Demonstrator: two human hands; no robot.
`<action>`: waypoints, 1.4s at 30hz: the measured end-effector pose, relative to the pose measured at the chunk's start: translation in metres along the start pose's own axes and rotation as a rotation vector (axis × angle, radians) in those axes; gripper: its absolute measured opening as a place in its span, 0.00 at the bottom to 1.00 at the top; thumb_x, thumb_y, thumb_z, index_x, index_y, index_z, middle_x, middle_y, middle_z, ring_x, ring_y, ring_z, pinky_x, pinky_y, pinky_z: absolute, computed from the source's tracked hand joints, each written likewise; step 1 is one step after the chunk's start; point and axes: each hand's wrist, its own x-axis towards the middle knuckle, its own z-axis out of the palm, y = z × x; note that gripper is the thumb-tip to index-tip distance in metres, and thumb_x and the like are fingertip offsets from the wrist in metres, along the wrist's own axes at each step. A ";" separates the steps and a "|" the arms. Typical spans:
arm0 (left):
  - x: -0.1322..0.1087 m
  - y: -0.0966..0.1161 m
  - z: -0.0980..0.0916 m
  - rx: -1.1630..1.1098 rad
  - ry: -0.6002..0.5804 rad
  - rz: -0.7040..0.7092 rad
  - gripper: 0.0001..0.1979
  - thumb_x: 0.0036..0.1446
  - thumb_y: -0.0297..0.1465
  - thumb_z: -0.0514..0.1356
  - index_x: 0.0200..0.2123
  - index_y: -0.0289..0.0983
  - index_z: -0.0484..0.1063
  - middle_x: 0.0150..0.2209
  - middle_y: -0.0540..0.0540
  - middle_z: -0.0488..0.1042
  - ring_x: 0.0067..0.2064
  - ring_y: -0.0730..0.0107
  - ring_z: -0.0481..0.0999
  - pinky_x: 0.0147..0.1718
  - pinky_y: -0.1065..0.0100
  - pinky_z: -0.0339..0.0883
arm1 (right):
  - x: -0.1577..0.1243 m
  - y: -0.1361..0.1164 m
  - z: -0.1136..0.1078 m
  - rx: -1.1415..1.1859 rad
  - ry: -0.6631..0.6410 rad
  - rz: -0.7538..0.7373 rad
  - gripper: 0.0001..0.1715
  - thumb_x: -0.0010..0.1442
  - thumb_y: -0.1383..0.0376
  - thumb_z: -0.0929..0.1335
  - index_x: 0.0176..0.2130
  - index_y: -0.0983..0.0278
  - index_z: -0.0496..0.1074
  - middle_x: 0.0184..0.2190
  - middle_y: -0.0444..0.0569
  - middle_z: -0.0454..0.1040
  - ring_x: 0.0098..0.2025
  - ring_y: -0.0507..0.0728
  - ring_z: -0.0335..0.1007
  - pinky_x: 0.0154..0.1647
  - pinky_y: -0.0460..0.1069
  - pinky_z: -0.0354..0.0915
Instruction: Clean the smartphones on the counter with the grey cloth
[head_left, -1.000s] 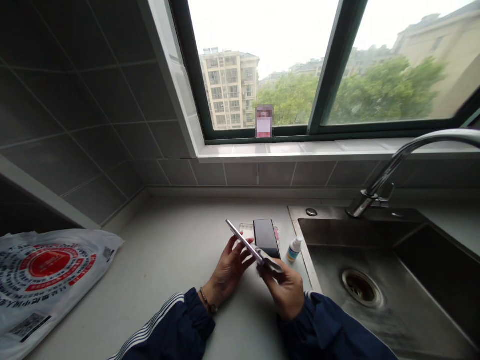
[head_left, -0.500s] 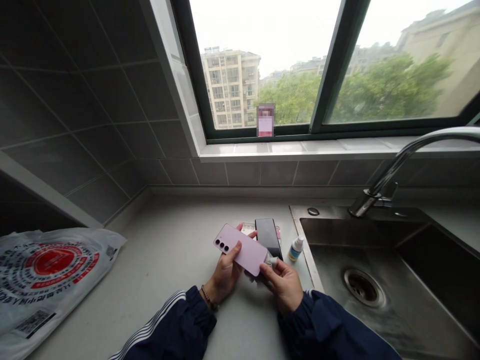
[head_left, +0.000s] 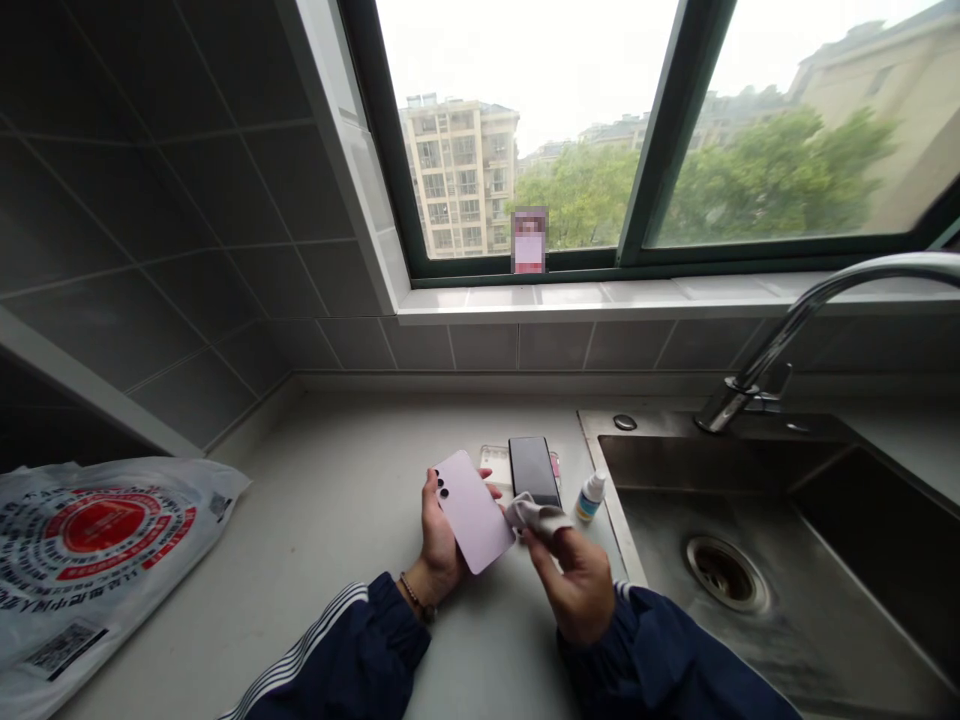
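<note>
A pale pink smartphone (head_left: 475, 515) lies back side up in my left hand (head_left: 441, 540), thumb along its left edge and fingertips showing past its right edge. Its dark camera lenses are at the upper left. My right hand (head_left: 576, 580) pinches a crumpled light grey cloth (head_left: 541, 516) just right of the phone. Beyond the cloth a dark-screened smartphone (head_left: 534, 468) rests on the counter. A clear phone case (head_left: 493, 460) sits partly behind it. Close to the sink edge stands a small white-capped bottle (head_left: 590, 496) with a blue and yellow label.
A steel sink (head_left: 636, 560) with a chrome faucet (head_left: 780, 330) is on the right. A white plastic bag (head_left: 112, 540) with red print lies at the left of the counter (head_left: 337, 480). Along the back are a tiled wall and a window sill (head_left: 577, 295).
The pink phone has turned to a more upright angle in my left hand, whose thumb moved to its edge. My right hand has come off the phone's corner, lifting the cloth.
</note>
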 end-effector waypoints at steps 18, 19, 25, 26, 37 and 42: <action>0.001 -0.005 -0.003 -0.086 0.056 -0.020 0.36 0.55 0.58 0.51 0.42 0.28 0.74 0.30 0.39 0.77 0.32 0.59 0.77 0.36 0.61 0.70 | -0.011 -0.013 0.011 -0.860 -0.515 -0.541 0.33 0.63 0.66 0.64 0.66 0.66 0.58 0.67 0.54 0.55 0.68 0.64 0.52 0.71 0.64 0.31; 0.001 -0.004 -0.003 -0.084 0.049 -0.027 0.36 0.54 0.59 0.52 0.42 0.29 0.74 0.30 0.40 0.76 0.31 0.59 0.77 0.36 0.60 0.70 | -0.011 -0.013 0.012 -0.837 -0.533 -0.550 0.33 0.63 0.65 0.65 0.66 0.66 0.58 0.67 0.54 0.56 0.68 0.64 0.53 0.71 0.64 0.33; 0.002 -0.001 -0.003 -0.068 0.035 -0.015 0.35 0.54 0.59 0.52 0.42 0.31 0.73 0.29 0.40 0.77 0.30 0.57 0.77 0.33 0.58 0.70 | -0.013 -0.016 0.012 -0.777 -0.503 -0.580 0.29 0.63 0.66 0.64 0.63 0.63 0.63 0.64 0.52 0.63 0.65 0.62 0.59 0.71 0.63 0.38; 0.002 -0.001 -0.004 -0.063 0.052 -0.002 0.36 0.54 0.59 0.52 0.42 0.30 0.74 0.29 0.40 0.77 0.30 0.58 0.77 0.33 0.60 0.70 | -0.012 -0.015 0.012 -0.788 -0.476 -0.576 0.29 0.63 0.67 0.64 0.63 0.64 0.63 0.64 0.53 0.63 0.65 0.62 0.59 0.71 0.63 0.40; 0.004 -0.002 -0.007 -0.043 0.048 -0.013 0.37 0.54 0.59 0.51 0.43 0.30 0.73 0.30 0.39 0.77 0.31 0.56 0.78 0.35 0.58 0.70 | -0.014 -0.013 0.011 -0.806 -0.547 -0.549 0.33 0.61 0.67 0.64 0.64 0.65 0.60 0.66 0.53 0.59 0.66 0.63 0.56 0.70 0.64 0.39; 0.003 -0.004 -0.005 -0.048 0.049 -0.043 0.39 0.53 0.60 0.50 0.43 0.29 0.74 0.30 0.39 0.77 0.30 0.57 0.77 0.34 0.58 0.70 | -0.013 -0.014 0.012 -0.817 -0.530 -0.561 0.34 0.60 0.68 0.65 0.65 0.64 0.60 0.65 0.54 0.60 0.65 0.63 0.59 0.70 0.65 0.38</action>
